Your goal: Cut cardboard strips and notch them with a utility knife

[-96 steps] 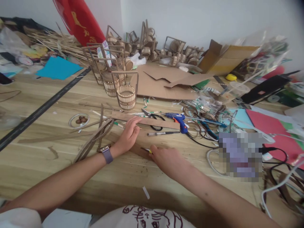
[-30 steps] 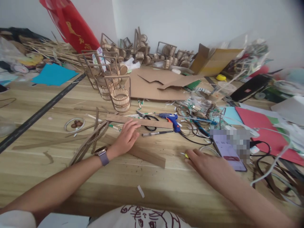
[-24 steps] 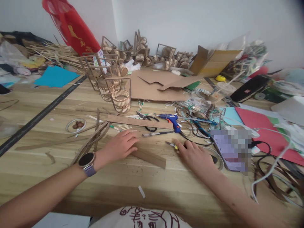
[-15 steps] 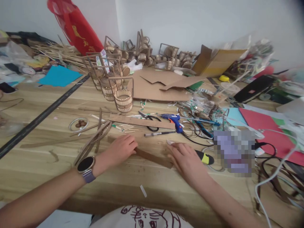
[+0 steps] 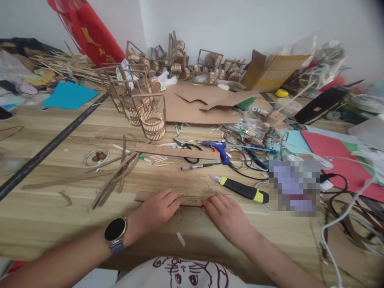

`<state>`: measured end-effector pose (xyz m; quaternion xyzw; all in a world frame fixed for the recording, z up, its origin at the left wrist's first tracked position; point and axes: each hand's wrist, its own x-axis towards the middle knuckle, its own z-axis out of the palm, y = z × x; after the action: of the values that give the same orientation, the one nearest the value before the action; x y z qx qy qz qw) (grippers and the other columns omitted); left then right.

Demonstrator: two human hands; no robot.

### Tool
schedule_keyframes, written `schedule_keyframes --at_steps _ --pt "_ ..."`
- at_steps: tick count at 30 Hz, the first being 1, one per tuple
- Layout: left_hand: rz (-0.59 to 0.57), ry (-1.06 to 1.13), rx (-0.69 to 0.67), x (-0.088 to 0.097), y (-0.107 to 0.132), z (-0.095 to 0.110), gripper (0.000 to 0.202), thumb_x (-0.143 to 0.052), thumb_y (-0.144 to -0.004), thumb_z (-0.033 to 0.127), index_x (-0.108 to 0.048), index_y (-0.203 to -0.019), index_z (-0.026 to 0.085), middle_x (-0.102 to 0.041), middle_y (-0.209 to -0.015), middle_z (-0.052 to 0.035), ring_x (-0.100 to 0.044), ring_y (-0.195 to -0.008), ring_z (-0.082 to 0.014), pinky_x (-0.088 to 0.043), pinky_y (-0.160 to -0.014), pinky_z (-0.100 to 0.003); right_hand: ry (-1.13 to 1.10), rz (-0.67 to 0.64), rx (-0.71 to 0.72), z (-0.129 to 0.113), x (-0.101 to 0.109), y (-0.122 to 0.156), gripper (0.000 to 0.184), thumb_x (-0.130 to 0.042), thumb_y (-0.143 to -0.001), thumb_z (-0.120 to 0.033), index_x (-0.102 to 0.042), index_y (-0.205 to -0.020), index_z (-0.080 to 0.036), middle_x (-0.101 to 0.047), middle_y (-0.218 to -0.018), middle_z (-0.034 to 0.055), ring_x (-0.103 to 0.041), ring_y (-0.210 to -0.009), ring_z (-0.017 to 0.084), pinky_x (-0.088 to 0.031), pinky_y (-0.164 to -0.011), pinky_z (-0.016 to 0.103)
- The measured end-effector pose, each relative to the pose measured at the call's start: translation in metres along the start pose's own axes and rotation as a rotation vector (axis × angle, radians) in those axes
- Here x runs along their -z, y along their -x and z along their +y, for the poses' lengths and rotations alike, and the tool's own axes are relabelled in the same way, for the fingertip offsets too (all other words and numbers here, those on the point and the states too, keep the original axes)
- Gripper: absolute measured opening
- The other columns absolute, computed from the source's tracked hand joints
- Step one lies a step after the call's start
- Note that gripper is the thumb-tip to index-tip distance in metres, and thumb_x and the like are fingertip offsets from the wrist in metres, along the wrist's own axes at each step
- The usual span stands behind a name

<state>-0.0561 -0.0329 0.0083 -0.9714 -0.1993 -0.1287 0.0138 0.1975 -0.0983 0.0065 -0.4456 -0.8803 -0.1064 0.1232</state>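
Note:
A narrow brown cardboard strip (image 5: 191,201) with printing on it lies crosswise on the table in front of me. My left hand (image 5: 159,208) is closed over its left part, fingers curled and pressed on it. The fingertips of my right hand (image 5: 226,212) grip its right end. The thumbs are mostly hidden. A black and yellow utility knife (image 5: 240,189), blade out, lies just beyond my right hand. Farther off are a pen (image 5: 199,166), black-handled scissors (image 5: 192,154), a blue hot glue gun (image 5: 220,150) and a longer cardboard strip (image 5: 177,152).
Small slatted buckets with tall handles (image 5: 153,125) stand at the back left. Curved cardboard strips (image 5: 115,178) and a ring with brown balls (image 5: 97,157) lie to the left. Cardboard sheets (image 5: 195,106) are behind; cables (image 5: 325,228) run along the right.
The strip has turned from slanted to nearly level, its printed face now showing. My right hand has moved down from beside the knife and onto the strip's end.

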Motion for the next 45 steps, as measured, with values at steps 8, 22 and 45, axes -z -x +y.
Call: schedule_keyframes --at_steps 8,22,45 --pt "0.047 0.085 0.069 -0.009 0.003 -0.008 0.032 -0.047 -0.103 0.028 -0.059 -0.076 0.017 -0.056 -0.075 -0.0029 -0.051 -0.071 -0.0195 -0.042 -0.062 -0.031 -0.143 -0.031 -0.027 0.007 -0.01 -0.003 0.026 -0.043 -0.102 -0.017 -0.064 -0.086 -0.018 -0.061 -0.077 0.0039 -0.055 -0.073 0.02 -0.043 -0.068 0.033" --pt "0.04 0.171 0.213 -0.013 -0.002 -0.027 0.027 -0.037 -0.103 0.021 -0.061 -0.114 0.015 -0.057 -0.107 -0.0112 -0.049 -0.098 -0.025 -0.047 -0.087 -0.041 -0.388 -0.121 -0.064 0.024 -0.012 -0.014 0.019 -0.046 -0.095 -0.007 -0.059 -0.096 -0.02 -0.061 -0.095 0.0055 -0.056 -0.087 0.019 -0.049 -0.078 0.032" --pt "0.082 0.201 0.028 -0.011 0.001 -0.019 0.018 -0.05 -0.1 0.019 -0.067 -0.106 0.02 -0.065 -0.096 -0.0052 -0.056 -0.086 -0.019 -0.049 -0.074 -0.029 0.096 -0.209 -0.289 0.102 0.017 0.064 0.034 -0.049 -0.095 -0.024 -0.061 -0.125 -0.015 -0.071 -0.106 0.0141 -0.065 -0.097 0.027 -0.051 -0.085 0.042"
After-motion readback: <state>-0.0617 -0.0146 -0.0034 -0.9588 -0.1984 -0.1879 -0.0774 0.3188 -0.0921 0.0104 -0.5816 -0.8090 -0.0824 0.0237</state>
